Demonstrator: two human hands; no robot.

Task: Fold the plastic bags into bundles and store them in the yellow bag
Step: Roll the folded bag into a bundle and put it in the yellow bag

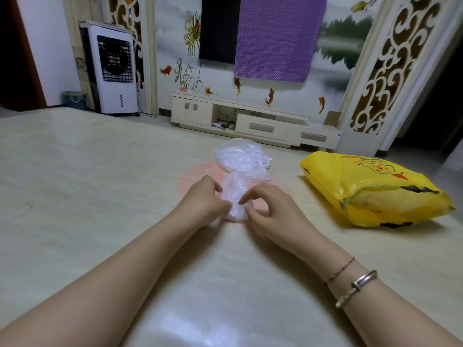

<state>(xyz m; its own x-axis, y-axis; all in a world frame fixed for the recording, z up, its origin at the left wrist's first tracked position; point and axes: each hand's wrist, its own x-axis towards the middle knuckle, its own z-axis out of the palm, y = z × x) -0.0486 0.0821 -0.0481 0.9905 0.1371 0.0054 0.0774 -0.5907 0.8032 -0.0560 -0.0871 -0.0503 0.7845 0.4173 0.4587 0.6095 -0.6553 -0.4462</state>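
A clear plastic bag (240, 169) lies crumpled on the pale floor in front of me, its far end puffed up and its near end narrowed into a strip. My left hand (203, 199) pinches the strip's near end from the left with curled fingers. From the right, my right hand (268, 209) pinches the same end between thumb and forefinger. A faint pink plastic bag (198, 176) lies flat under the clear one. The yellow bag (370, 189) lies on its side to the right, bulging, its mouth facing me.
A low white TV cabinet (253, 118) stands against the far wall. A white air cooler (112, 68) and a small bin (72, 98) stand at the back left. Pale floor (75, 186) stretches to the left and near me.
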